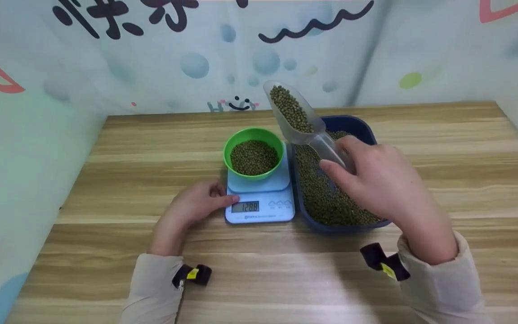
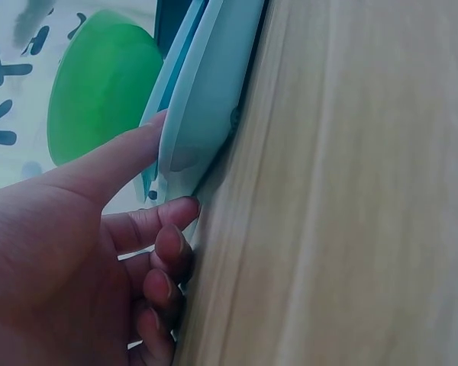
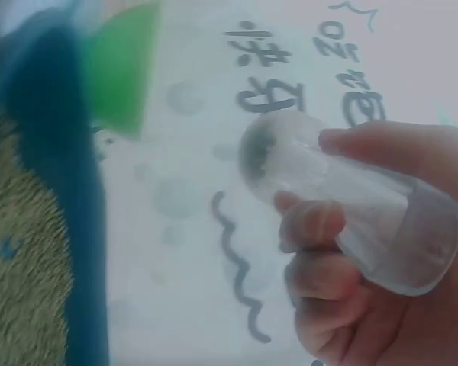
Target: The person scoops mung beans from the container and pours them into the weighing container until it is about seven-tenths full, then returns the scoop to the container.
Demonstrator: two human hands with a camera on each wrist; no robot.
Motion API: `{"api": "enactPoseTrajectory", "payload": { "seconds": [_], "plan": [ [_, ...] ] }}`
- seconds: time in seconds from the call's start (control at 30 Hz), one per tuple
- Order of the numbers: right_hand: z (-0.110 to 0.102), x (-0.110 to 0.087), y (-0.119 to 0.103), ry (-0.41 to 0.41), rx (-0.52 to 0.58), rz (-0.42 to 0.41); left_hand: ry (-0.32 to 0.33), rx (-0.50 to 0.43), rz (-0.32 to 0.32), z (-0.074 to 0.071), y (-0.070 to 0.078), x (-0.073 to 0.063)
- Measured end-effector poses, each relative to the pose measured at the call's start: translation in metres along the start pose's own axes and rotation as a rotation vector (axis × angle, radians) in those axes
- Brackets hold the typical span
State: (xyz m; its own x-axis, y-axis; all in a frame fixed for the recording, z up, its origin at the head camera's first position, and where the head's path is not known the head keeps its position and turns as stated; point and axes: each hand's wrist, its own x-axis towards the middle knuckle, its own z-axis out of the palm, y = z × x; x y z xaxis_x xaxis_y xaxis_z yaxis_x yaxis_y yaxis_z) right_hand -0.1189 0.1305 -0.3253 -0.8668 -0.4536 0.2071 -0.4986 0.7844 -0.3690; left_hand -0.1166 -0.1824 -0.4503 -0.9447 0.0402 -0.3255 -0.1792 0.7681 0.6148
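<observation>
My right hand [image 1: 382, 184] grips the handle of a clear plastic scoop [image 1: 324, 146] above a blue tub. Small greenish-brown beans, apparently mung beans [image 1: 291, 108], fill the scoop, which points up and left. To the left, a green bowl [image 1: 227, 153] holding similar beans [image 1: 253, 157] stands on a pale blue kitchen scale [image 1: 263, 216]. The scale's display [image 1: 245, 206] seems to read 128.8. My left hand [image 1: 196, 202] pinches the scale's left edge, thumb on top beside the display and index finger low at the side [image 2: 191, 171]; the other fingers curl loosely.
The blue tub [image 1: 353, 123], part-filled with beans [image 1: 331, 211], stands close against the scale's right side. Both rest on a wood-grain table [image 1: 259, 279]. Behind the table hangs a printed white backdrop [image 1: 160, 67]. Each sleeve carries a black wrist device [image 1: 203, 274].
</observation>
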Motion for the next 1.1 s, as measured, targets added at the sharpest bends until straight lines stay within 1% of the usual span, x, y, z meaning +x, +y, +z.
{"api": "enactPoseTrajectory", "payload": {
  "seconds": [0.1,0.23,0.37,0.47,0.6,0.7,0.83,0.97,1.1],
  "plan": [
    [-0.003,0.010,-0.006,0.013,0.016,0.019,0.005,-0.001,-0.010,0.000,0.000,-0.001],
    [-0.007,0.021,-0.008,0.006,0.078,0.070,-0.006,-0.040,-0.033,0.007,-0.002,-0.005],
    [-0.010,0.023,-0.004,0.015,0.097,0.067,-0.014,-0.064,-0.036,0.012,-0.004,-0.011],
    [-0.012,0.023,-0.002,0.019,0.059,0.016,-0.019,-0.045,-0.036,0.009,-0.002,-0.013],
    [-0.020,0.024,-0.001,0.006,0.043,-0.025,0.004,-0.018,-0.011,-0.008,0.007,-0.010],
    [-0.021,0.023,0.002,0.003,0.039,-0.013,0.019,-0.008,0.008,-0.011,0.010,-0.007],
    [-0.021,0.021,0.003,-0.028,0.027,-0.012,0.015,0.008,0.011,-0.011,0.012,-0.006],
    [-0.018,0.018,0.003,-0.069,0.012,-0.017,0.014,0.012,0.005,-0.008,0.008,-0.007],
    [-0.012,0.018,0.000,-0.096,0.011,0.024,0.022,0.001,0.009,-0.004,0.003,-0.008]
  ]
}}
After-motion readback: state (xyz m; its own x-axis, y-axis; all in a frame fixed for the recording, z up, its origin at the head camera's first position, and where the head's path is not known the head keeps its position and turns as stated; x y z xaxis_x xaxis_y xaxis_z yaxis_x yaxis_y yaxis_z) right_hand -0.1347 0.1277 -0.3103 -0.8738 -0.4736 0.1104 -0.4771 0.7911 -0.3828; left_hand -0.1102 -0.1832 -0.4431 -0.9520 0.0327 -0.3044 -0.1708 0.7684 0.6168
